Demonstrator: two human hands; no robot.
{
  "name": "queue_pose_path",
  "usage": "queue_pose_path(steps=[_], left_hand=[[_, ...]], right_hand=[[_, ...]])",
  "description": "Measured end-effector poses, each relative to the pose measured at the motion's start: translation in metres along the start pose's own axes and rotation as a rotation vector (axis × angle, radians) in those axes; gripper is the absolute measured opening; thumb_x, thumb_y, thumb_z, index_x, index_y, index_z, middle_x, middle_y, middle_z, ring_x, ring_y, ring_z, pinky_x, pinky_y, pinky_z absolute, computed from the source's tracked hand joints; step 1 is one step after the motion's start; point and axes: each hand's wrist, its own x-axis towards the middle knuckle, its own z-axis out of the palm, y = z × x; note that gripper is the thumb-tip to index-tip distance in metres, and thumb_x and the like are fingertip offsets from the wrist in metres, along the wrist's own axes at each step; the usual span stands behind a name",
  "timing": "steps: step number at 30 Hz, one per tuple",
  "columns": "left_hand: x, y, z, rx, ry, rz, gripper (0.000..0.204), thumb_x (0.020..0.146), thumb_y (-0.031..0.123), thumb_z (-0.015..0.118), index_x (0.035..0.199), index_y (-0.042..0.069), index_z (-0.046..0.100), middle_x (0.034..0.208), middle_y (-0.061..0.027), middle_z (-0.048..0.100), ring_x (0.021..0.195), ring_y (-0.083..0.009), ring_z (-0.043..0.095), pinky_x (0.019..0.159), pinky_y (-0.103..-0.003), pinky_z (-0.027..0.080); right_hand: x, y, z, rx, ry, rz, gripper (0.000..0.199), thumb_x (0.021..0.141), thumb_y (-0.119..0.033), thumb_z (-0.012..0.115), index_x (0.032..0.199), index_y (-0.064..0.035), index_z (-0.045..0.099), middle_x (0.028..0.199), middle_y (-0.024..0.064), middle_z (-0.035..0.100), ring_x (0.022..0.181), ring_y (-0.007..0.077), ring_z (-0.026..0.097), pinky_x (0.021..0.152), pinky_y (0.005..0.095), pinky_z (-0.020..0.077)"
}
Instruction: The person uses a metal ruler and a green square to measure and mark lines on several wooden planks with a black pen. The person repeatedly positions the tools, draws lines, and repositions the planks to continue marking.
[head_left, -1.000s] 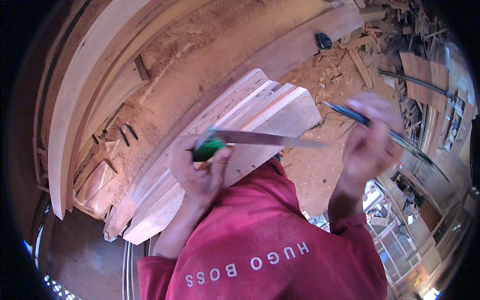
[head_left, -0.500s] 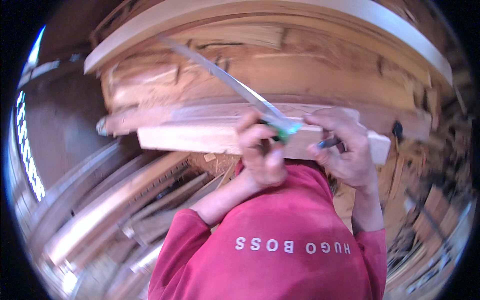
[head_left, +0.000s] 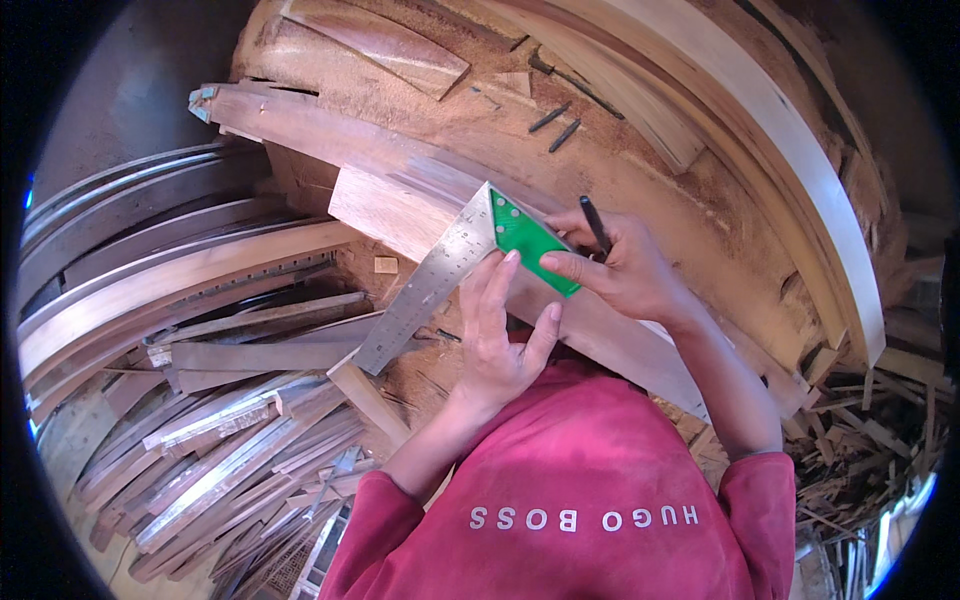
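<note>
A try square with a green handle [head_left: 528,247] and a silver ruled blade lies across a pale wooden board [head_left: 390,222]. Its blade reaches past the board's near edge toward the lower left. My right hand [head_left: 640,265] pinches the handle's right end, thumb on top, with a dark pen [head_left: 594,224] sticking up between its fingers. At the corner where blade and handle meet, the fingertips of my left hand [head_left: 503,335] rest against the square. That hand's fingers are stretched out and its thumb is apart, not wrapped round anything.
Sawdust covers the workbench [head_left: 640,215] beyond the board. Two dark rods [head_left: 556,127] and a flat wood piece [head_left: 385,45] lie there. A long curved plank [head_left: 800,135] runs along the far right. Stacked timber strips [head_left: 230,440] fill the left, and wood scraps [head_left: 860,440] the right.
The square has swung from pointing far left, held up in my left hand, to lying across the board. My right hand has taken its handle; the left fingers have loosened. The view has turned.
</note>
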Motion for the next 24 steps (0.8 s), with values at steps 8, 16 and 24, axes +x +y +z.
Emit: queue_pose_path(steps=[8,16,24], left_hand=[[0.040,-0.042,-0.018,0.205,-0.097,0.025,0.052,0.071,0.020,0.083,0.119,0.007,0.065,0.116,-0.0154,0.056,0.107,-0.0329,0.054,0.091,-0.041,0.044],[0.078,-0.086,-0.030,0.307,-0.184,-0.012,0.059,0.070,0.042,0.082,0.118,0.013,0.067,0.134,-0.0143,0.052,0.128,-0.0388,0.043,0.105,-0.048,0.034],[0.088,-0.104,-0.038,0.365,-0.191,-0.109,0.057,0.073,0.052,0.075,0.118,0.017,0.069,0.136,-0.0084,0.054,0.131,-0.0337,0.045,0.108,-0.049,0.030]], right_hand=[[0.072,0.012,0.012,-0.010,-0.064,0.168,0.039,0.089,-0.016,0.073,0.122,0.0035,0.064,0.098,0.0037,0.068,0.089,0.0078,0.059,0.080,0.0264,0.0481],[0.119,0.010,0.023,0.026,-0.101,0.123,0.029,0.085,-0.011,0.070,0.111,0.0022,0.066,0.080,0.0011,0.061,0.077,0.0058,0.051,0.069,0.0272,0.0468],[0.156,-0.003,0.038,-0.001,-0.139,0.188,0.024,0.078,-0.004,0.064,0.101,0.0022,0.064,0.076,0.0051,0.061,0.074,0.0079,0.052,0.068,0.0294,0.0474]])
